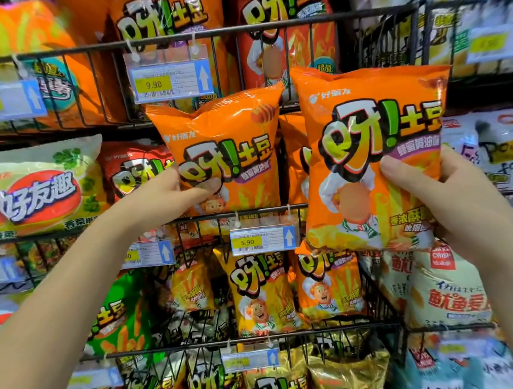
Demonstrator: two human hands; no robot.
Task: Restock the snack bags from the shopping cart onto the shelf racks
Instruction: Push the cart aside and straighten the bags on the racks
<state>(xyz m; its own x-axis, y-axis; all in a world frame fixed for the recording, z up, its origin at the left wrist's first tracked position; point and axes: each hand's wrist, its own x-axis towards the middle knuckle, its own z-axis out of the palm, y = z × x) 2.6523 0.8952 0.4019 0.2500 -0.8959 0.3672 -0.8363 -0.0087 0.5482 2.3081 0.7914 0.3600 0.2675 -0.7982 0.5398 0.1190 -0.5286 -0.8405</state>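
Hands (pixel 169 195) (pixel 450 179) raised, each gripping orange bag (pixel 227 153) (pixel 369 161)

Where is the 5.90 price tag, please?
Head view, centre: the 5.90 price tag hangs below the left hand's bag, left of the right hand's bag.

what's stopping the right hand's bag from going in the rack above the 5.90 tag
The rack's front rail: the bag in the right hand hangs in front of it. The left hand holds a second bag at the left; another orange bag stands behind.
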